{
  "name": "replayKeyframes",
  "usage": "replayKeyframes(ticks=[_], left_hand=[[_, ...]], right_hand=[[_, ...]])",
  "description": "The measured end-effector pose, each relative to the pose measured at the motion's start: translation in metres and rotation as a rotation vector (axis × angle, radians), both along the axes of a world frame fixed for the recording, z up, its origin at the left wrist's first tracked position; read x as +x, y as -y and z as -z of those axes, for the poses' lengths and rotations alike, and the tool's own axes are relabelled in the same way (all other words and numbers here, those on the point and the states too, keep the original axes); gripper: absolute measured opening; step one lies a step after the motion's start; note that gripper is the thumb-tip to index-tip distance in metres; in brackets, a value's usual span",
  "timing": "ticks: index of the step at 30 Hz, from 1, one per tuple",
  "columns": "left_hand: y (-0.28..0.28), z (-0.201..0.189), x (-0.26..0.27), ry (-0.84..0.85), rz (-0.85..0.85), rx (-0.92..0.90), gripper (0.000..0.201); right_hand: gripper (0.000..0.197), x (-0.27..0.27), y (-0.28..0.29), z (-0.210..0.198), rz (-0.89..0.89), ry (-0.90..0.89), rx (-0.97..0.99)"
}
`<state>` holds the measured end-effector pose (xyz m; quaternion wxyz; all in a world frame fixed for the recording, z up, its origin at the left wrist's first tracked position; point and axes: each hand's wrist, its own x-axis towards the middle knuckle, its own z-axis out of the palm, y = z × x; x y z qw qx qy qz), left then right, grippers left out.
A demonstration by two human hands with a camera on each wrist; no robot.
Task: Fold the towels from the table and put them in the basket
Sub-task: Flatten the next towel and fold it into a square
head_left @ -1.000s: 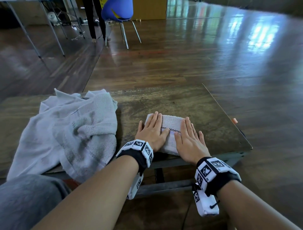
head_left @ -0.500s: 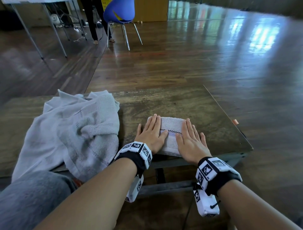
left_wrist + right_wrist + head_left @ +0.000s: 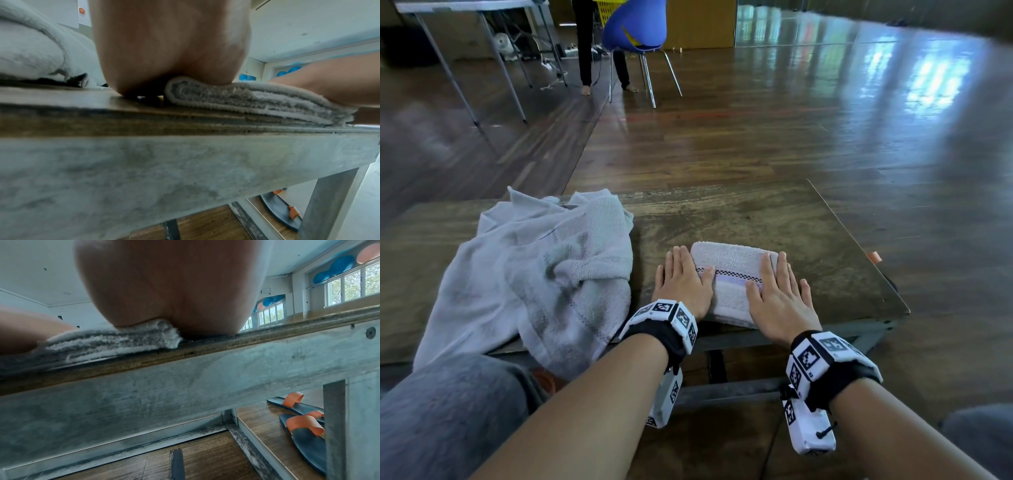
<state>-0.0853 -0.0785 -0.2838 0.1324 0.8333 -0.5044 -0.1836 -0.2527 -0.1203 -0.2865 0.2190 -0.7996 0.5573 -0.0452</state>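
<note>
A small folded white towel (image 3: 732, 270) with a checked stripe lies near the front edge of the low wooden table (image 3: 774, 219). My left hand (image 3: 683, 281) lies flat on its left end, fingers straight. My right hand (image 3: 779, 291) presses flat on its right end. In the left wrist view the heel of my left palm (image 3: 170, 48) bears on the folded towel (image 3: 246, 100). The right wrist view has my right palm (image 3: 174, 285) on the stacked layers of the towel (image 3: 107, 344). A heap of unfolded white towels (image 3: 541, 274) lies on the table's left. A yellow basket (image 3: 609, 10) shows far back.
A blue chair (image 3: 637, 31) and a standing person's legs (image 3: 585, 44) are far across the wooden floor. A metal-legged table (image 3: 465, 7) stands at the back left. Orange-strapped sandals (image 3: 302, 423) lie on the floor under the table's right end. My grey-clad knee (image 3: 448, 411) is at the lower left.
Both hands have slid apart along the folded towel, the left to its left end and the right to its right end. The head view has tilted up a little.
</note>
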Motion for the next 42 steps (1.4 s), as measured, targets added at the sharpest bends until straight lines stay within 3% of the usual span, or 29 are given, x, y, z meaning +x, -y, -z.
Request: replayKeyframes(ticks=[7,11,17,20,24,26,30,35,39,42], left_hand=[[-0.005,-0.005,-0.006,0.012,-0.067,-0.097,0.067],[-0.01,-0.012,-0.01,-0.016,-0.16,-0.213,0.049],[-0.012,-0.04,-0.002,-0.211,-0.23,-0.211,0.041],[-0.019,-0.057,0.003,-0.335,-0.23,-0.206,0.024],[-0.033,-0.089,-0.002,-0.55,-0.137,-0.282,0.013],[-0.042,-0.107,-0.002,-0.582,-0.098,-0.325,0.007],[-0.066,-0.147,0.017,-0.586,-0.116,-0.398,0.028],[-0.121,-0.191,0.073,-0.745,-0.157,-0.37,0.035],[-0.187,-0.203,0.118,-0.724,-0.216,-0.325,0.037],[-0.236,-0.202,0.144,-0.748,-0.325,-0.488,0.035]], right_hand=[[0.067,0.002,0.001,-0.002,0.002,0.003,0.019],[0.067,0.005,0.0,-0.002,0.007,0.006,0.023],[0.07,0.011,-0.015,-0.006,-0.009,0.033,0.027],[0.074,0.013,-0.019,-0.017,0.027,0.073,0.028],[0.07,0.024,-0.017,-0.039,0.139,0.251,0.039],[0.07,0.035,-0.017,-0.048,0.153,0.37,0.11],[0.076,0.065,-0.021,-0.071,0.15,0.749,0.349],[0.055,0.099,-0.047,-0.103,0.004,1.059,0.5],[0.058,0.124,-0.08,-0.135,-0.226,1.026,0.414],[0.057,0.153,-0.114,-0.172,-0.453,0.97,0.356]])
